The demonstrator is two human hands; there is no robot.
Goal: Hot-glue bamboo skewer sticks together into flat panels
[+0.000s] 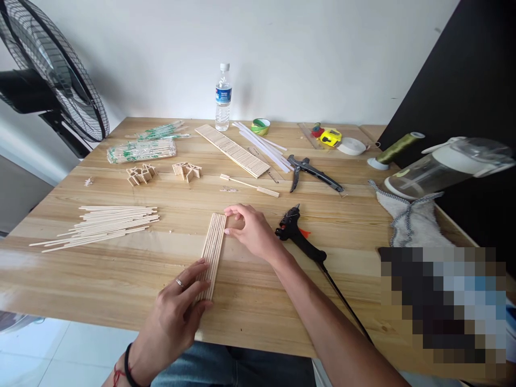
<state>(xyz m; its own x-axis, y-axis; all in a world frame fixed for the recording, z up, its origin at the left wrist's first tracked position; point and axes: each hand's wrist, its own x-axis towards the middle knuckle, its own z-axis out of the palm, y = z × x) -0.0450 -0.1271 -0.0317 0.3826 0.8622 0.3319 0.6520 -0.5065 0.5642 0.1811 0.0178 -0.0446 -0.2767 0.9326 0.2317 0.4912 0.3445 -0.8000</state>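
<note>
1. Row of wooden sticks (215,242) lies flat on the worktop (108,290) between a person's two hands, its sticks side by side.
2. Left hand (175,301), wearing a ring (179,282), rests its fingers on the near end of the row, thumb by the near right corner; whether they clamp it cannot be told.
3. Right hand (253,231) keeps thumb and forefinger apart, their tips at the row's right edge near its far end.
4. Just right of that hand lies a black glue gun (302,239), nozzle pointing away from the person; well to the left, loose sticks (121,216) lie in a spread pile.
5. Beyond the hands are a slender stick piece (268,191), two small stick assemblies (141,174), a long slatted panel (233,150), white strips (262,144) and a dark hand tool (318,173).
6. Farther back stand a water bottle (223,102) and, nearby, a roll of tape (260,127); a yellow tape measure (330,137) sits to the right, a fan (56,70) at far left.
</note>
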